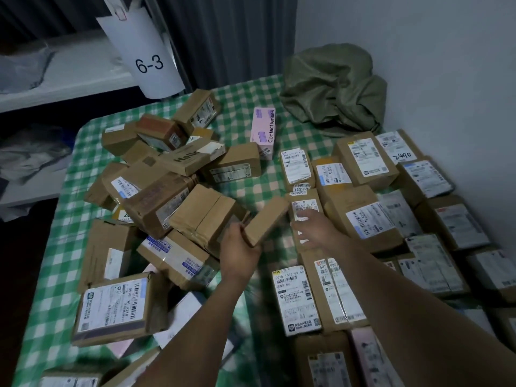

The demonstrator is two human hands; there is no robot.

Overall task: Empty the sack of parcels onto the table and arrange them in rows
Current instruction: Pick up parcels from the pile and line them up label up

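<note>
A loose pile (156, 191) of parcels covers the left of the checked table (237, 107). The left hand (240, 248) grips a small plain box (265, 219) by its near end, held above the cloth. The right hand (314, 227), fingers straight and slack, reaches over a labelled parcel (305, 206) in the rows (391, 208) on the right. The sack (332, 88) lies crumpled in the far right corner.

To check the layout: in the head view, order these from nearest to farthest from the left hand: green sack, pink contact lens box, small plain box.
1. small plain box, gripped in the left hand.
2. pink contact lens box, farther back, centre.
3. green sack, far right corner.
</note>
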